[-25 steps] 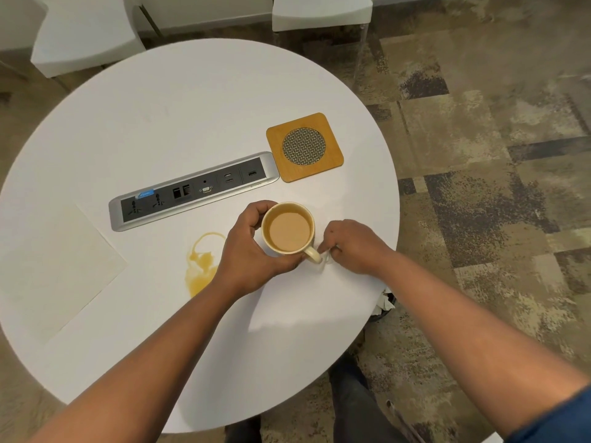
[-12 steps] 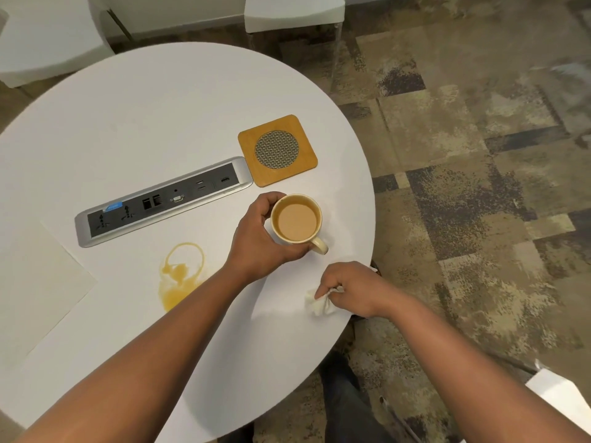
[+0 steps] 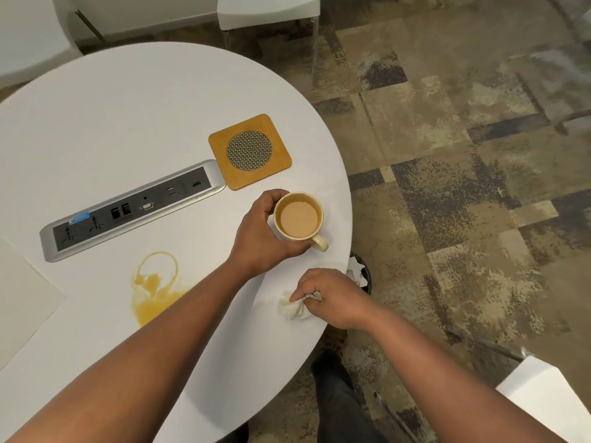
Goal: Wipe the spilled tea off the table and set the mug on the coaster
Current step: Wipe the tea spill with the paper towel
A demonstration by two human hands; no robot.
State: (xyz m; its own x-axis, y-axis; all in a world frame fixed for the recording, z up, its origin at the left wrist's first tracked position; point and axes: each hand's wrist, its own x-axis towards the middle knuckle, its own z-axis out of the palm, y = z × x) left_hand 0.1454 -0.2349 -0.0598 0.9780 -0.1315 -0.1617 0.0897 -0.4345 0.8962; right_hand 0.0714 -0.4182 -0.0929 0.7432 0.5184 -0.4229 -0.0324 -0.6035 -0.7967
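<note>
A cream mug (image 3: 299, 219) full of milky tea stands near the right edge of the round white table (image 3: 128, 123), its handle pointing toward me and to the right. My left hand (image 3: 262, 233) is wrapped around the mug's left side. A square wooden coaster (image 3: 250, 150) with a round mesh centre lies just beyond the mug, with nothing on it. A yellow-brown tea spill (image 3: 153, 290) with a ring mark lies to the left, partly hidden by my left forearm. My right hand (image 3: 329, 297) pinches a crumpled white tissue (image 3: 292, 306) against the table near its front right edge.
A silver and black power socket strip (image 3: 134, 207) is set into the table left of the coaster. A pale sheet of paper (image 3: 22, 298) lies at the far left. A bin with white waste (image 3: 359, 273) stands under the table edge. White chairs (image 3: 268, 8) stand beyond.
My right hand has drawn back from the mug's handle toward the table's front edge, with the tissue under its fingers. The left hand stays on the mug. The view shifted right.
</note>
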